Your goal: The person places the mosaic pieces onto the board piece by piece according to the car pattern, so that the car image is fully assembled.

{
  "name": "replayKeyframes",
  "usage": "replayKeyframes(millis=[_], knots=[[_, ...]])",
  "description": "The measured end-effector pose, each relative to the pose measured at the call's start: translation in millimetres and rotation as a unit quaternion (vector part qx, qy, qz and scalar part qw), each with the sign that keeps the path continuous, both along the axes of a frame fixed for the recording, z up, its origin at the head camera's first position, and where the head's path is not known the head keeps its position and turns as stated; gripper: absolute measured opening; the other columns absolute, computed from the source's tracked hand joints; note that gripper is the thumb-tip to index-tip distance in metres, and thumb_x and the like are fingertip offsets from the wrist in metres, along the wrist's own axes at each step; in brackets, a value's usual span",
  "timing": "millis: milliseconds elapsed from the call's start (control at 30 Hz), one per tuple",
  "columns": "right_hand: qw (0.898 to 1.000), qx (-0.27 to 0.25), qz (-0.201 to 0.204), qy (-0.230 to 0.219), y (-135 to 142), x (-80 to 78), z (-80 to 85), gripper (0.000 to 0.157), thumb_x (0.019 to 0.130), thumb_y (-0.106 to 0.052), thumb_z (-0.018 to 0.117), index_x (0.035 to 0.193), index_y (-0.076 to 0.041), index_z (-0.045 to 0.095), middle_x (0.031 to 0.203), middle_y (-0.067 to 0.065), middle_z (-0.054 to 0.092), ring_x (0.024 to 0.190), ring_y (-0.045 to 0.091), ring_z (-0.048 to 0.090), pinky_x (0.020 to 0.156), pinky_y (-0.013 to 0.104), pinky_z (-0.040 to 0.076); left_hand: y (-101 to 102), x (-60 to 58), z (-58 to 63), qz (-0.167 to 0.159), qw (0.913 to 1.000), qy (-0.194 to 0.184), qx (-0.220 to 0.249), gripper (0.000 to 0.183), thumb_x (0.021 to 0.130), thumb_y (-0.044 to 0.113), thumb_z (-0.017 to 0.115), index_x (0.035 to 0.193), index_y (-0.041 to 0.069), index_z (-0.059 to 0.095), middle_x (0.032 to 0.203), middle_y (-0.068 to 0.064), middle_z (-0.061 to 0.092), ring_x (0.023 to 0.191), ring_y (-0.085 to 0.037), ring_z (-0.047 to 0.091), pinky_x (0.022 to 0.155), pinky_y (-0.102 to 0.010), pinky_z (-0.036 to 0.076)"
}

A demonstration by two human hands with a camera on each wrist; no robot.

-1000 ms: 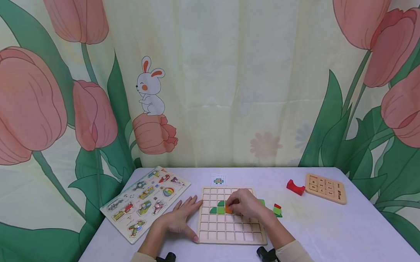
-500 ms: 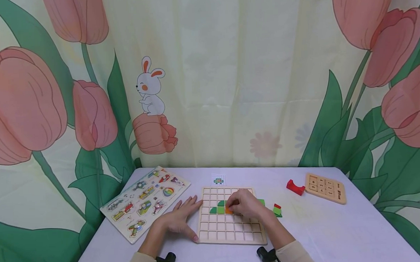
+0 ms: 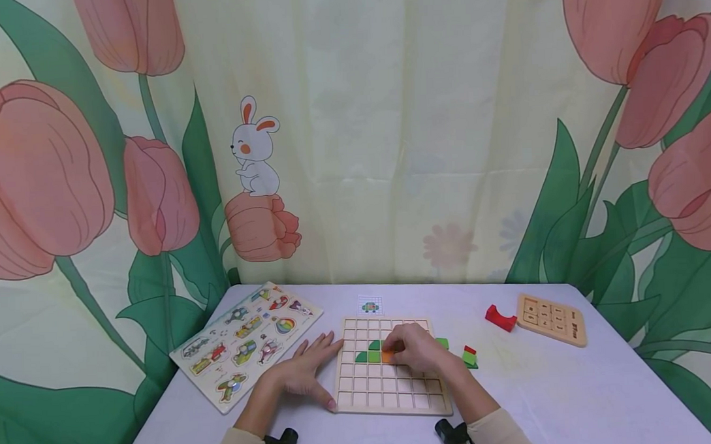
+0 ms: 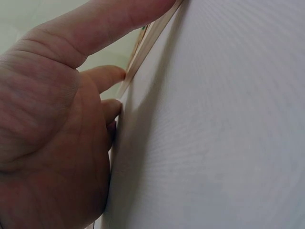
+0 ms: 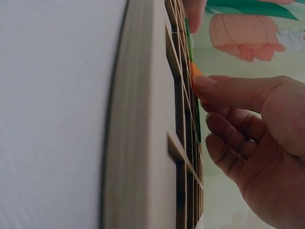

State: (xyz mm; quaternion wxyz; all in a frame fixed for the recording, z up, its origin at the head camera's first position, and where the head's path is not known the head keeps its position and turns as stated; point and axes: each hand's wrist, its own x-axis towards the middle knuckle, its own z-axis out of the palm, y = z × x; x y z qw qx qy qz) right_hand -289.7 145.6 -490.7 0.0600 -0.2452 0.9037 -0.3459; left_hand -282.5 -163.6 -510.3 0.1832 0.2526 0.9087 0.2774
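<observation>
Centrally, a square board of pale wood, divided into small cells [image 3: 375, 383], lies flat on a white-covered table [image 3: 561, 391]. Over the middle of the board, a person's right hand [image 3: 415, 345] pinches a small, flat orange tile [image 3: 387, 357] between thumb and forefinger, its other fingers curled in clear of the board. The orange tile is at its cell, with part of it standing above the dividers; whether it is fully seated cannot be told.

At the board's left edge, the left hand [image 3: 309, 367] rests with fingers loosely spread and gripping nothing; its thumb touches the near-left corner and its fingertips meet the edge, apparently steadying it.

On the board, just left of the orange tile in the same row, sits a bright green square tile [image 3: 374, 356], then a dark green tile with a curved side [image 3: 361, 357]; a second dark green curved tile [image 3: 374, 345] is in the row beyond. Just past the board's far edge lies a small white card printed with a coloured tile pattern [image 3: 370, 305]. By the right edge are a light green piece [image 3: 443, 343], partly hidden by the right wrist, and a small red-and-green cluster of pieces [image 3: 469, 356].

The step in hand seems to be fitting the orange tile; the next move probably calls for pressing it level, then letting go without nudging its green neighbours.
</observation>
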Motion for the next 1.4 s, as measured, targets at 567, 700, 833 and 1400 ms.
replayKeyframes(millis=[567,700,833,1400], knots=[[1.0,0.029,0.005,-0.003,-0.1,-0.5,0.5,0.016,0.088,-0.008,0.081,0.103,-0.013,0.083,0.102,-0.004,0.072,0.101,0.017,0.064,0.092,0.045,0.057,-0.9,-0.9,-1.4,-0.001,1.0,0.003,0.004,0.127,0.063,0.058,0.092,0.167,0.025,0.026,0.176,-0.01,0.011,0.164,-0.035,0.003,0.13,-0.063,-0.003],[0.999,0.037,0.004,-0.005,-0.6,-0.4,1.1,0.015,0.089,-0.009,0.08,0.103,-0.015,0.083,0.1,-0.006,0.071,0.1,0.015,0.063,0.092,0.043,0.056,-1.3,-0.4,-0.9,-0.002,1.0,0.003,0.003,0.127,0.063,0.058,0.092,0.167,0.025,0.026,0.176,-0.01,0.011,0.164,-0.035,0.003,0.13,-0.064,-0.003],[0.999,0.043,0.001,0.004,0.8,-0.3,1.7,0.014,0.09,-0.012,0.081,0.103,-0.016,0.084,0.1,-0.007,0.071,0.098,0.014,0.062,0.088,0.038,0.055,-0.9,-0.3,-1.5,0.0,1.0,0.001,-0.001,0.127,0.064,0.058,0.092,0.167,0.026,0.026,0.176,-0.009,0.011,0.164,-0.033,0.002,0.13,-0.062,-0.004],[0.996,0.011,-0.092,0.017,38.8,0.7,8.7,0.027,0.091,-0.02,0.08,0.118,-0.013,0.078,0.097,-0.007,0.067,0.085,0.014,0.055,0.065,0.023,0.051,-1.6,-0.3,-1.7,-0.003,1.0,0.005,0.004,0.128,0.063,0.057,0.093,0.167,0.025,0.026,0.176,-0.011,0.01,0.164,-0.035,0.003,0.13,-0.063,-0.003]])
